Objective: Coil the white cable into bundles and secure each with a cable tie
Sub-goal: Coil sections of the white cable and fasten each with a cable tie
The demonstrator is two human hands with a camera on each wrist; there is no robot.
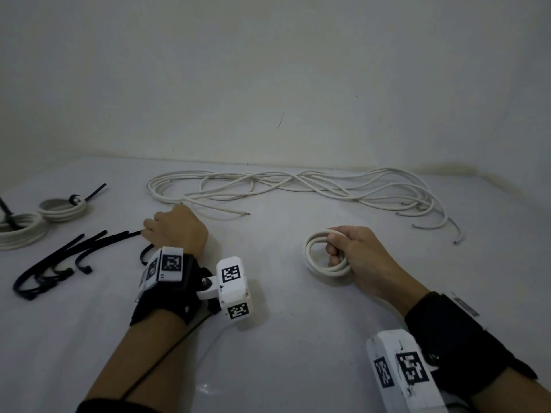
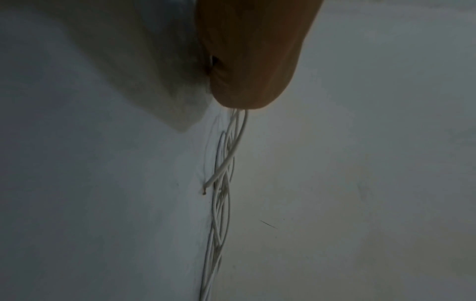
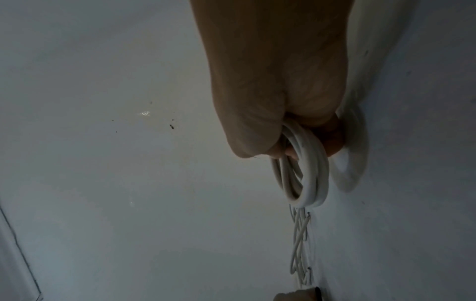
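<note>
In the head view my right hand grips a small coil of white cable just above the table, fingers curled through its loops. The right wrist view shows the same coil hanging from my closed fingers. My left hand reaches left of centre, and its fingers curl over the end of a black cable tie. That tie's other end curves out under the wrist. The left wrist view shows only my palm, with the fingers hidden. Loose white cable sprawls along the back of the table.
Two tied white bundles lie at the far left. Several black cable ties are scattered in front of them. The white table meets a plain wall behind the loose cable.
</note>
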